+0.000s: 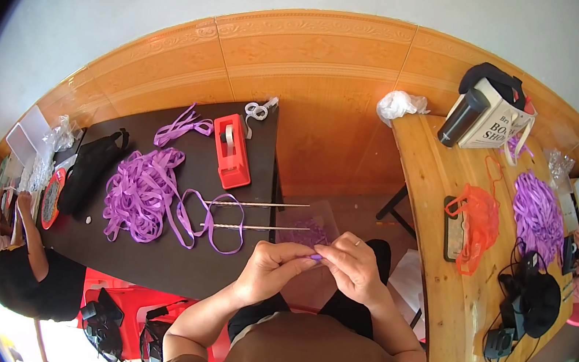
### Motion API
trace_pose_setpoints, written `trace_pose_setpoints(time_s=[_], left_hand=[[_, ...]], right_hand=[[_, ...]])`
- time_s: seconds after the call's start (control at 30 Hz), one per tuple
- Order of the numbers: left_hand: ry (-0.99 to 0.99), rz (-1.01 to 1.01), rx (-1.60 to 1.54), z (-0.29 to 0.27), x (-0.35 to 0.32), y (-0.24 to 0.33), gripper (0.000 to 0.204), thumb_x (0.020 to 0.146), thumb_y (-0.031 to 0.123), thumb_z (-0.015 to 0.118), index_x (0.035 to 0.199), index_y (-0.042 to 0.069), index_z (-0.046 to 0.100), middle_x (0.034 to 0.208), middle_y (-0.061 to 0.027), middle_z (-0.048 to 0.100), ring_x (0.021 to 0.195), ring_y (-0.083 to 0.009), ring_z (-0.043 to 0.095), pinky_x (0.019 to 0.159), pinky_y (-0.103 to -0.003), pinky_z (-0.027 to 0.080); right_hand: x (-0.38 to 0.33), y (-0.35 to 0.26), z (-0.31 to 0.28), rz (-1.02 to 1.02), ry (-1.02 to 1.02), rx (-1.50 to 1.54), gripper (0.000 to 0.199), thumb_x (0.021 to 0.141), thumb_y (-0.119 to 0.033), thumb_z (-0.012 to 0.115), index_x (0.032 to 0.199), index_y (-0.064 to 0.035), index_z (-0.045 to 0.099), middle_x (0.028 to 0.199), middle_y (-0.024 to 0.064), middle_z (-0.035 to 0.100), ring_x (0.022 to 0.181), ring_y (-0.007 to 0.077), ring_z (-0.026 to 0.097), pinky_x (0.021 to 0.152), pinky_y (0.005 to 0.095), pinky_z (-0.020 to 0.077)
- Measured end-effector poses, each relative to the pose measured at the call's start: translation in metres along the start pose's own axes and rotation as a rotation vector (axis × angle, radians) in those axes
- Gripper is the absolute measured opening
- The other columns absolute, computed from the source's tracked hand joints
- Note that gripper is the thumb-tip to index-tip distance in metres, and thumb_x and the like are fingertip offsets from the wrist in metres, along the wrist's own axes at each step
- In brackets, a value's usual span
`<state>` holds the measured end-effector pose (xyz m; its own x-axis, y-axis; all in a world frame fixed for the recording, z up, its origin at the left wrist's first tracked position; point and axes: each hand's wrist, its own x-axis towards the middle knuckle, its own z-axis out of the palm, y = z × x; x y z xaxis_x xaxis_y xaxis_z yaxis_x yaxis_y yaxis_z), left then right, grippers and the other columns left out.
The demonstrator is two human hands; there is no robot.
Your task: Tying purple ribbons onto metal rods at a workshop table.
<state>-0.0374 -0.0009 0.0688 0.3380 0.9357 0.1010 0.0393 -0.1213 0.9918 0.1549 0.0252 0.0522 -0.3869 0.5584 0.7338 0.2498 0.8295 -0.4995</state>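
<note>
Left hand [271,266] and right hand [356,267] brought together above the lap, fingertips meeting over a small purple ribbon piece [315,256]; both hands pinched shut on it, left from the left side, right from the right, ring visible on a right finger. Ribbon piece held just off the near right corner of the dark table [166,267], in front of a clear plastic container [312,232] holding more purple pieces.

On the dark table: a loose heap of purple ribbon [140,193] at centre, a long loop trailing from it toward two thin rods [255,216] lying roughly parallel and projecting past the table's right edge. Red tape dispenser [232,149] behind the rods; a short ribbon bundle [182,125] to its left; black bag [91,168] at the far left.

On the wooden table [434,201] to the right: orange plastic bag [479,226], second purple ribbon heap [538,216], black cylinder [463,116] leaning on a white bag [494,121].

Another person in a black top [31,278] at lower left.
</note>
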Motion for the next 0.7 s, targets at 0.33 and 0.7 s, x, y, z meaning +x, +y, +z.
trace_pose_setpoints(time_s=[0.33, 0.7], left_hand=[[0.015, 0.138, 0.243, 0.000, -0.005, 0.015, 0.008, 0.085, 0.001, 0.059, 0.088, -0.005, 0.063, 0.072, -0.0075, 0.064, 0.064, -0.0078, 0.056, 0.058, -0.022, 0.045], [-0.222, -0.444, -0.430, -0.022, 0.002, -0.006, 0.012, 0.087, 0.009, 0.060, 0.082, 0.000, 0.067, 0.054, 0.0060, 0.046, 0.045, -0.0010, 0.031, 0.041, -0.019, 0.021]], right_hand=[[-0.001, -0.006, 0.002, -0.101, -0.021, -0.086, 0.028, 0.064, 0.004, 0.065, 0.092, 0.0042, 0.062, 0.068, 0.0054, 0.047, 0.060, 0.0212, 0.049, 0.053, 0.0306, 0.0424], [0.011, -0.012, -0.005, -0.560, -0.149, -0.527, 0.024, 0.063, -0.004, 0.066, 0.085, 0.0040, 0.063, 0.076, 0.0067, 0.054, 0.080, 0.0228, 0.055, 0.055, 0.0272, 0.0461]])
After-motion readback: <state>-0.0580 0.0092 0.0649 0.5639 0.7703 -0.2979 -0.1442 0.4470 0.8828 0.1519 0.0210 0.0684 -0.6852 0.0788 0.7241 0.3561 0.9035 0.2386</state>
